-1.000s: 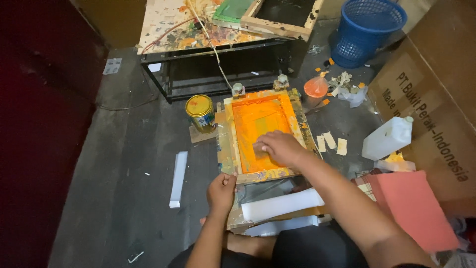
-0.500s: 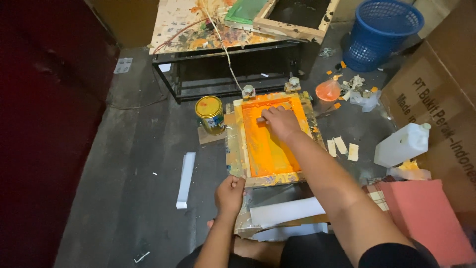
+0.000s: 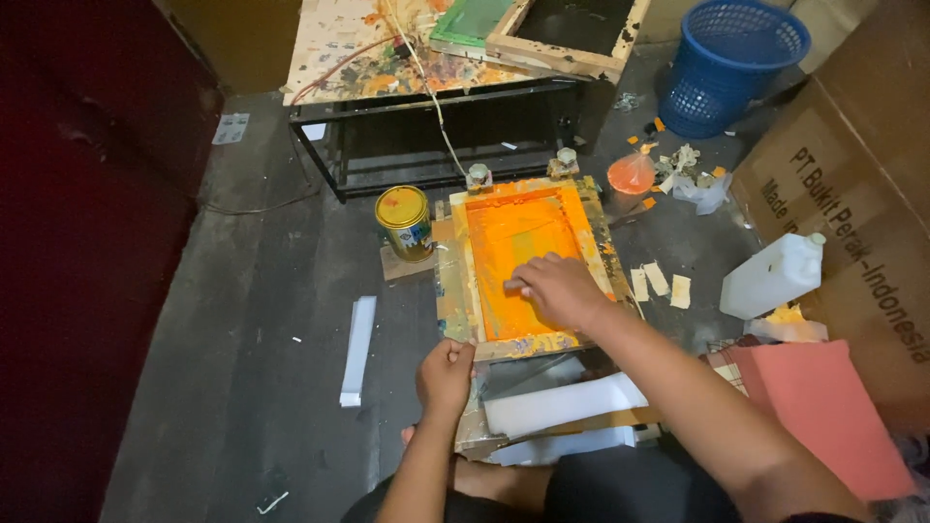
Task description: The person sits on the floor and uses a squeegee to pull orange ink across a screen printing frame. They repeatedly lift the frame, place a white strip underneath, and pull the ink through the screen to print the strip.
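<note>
The dark concrete floor [image 3: 242, 387] carries an orange-inked screen frame [image 3: 523, 261], a yellow-lidded paint tin [image 3: 404, 221] just beside it, a white strip [image 3: 357, 349], a white jug [image 3: 773, 276], a blue basket [image 3: 736, 63], a red sheet [image 3: 823, 407], and small scraps [image 3: 659, 283], possibly paper.

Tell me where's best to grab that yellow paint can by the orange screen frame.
Probably grip the paint can around its round side wall, coming from its left, where bare floor lies. It stands upright, lid on, close against the screen frame on its right; no handle shows.
</note>
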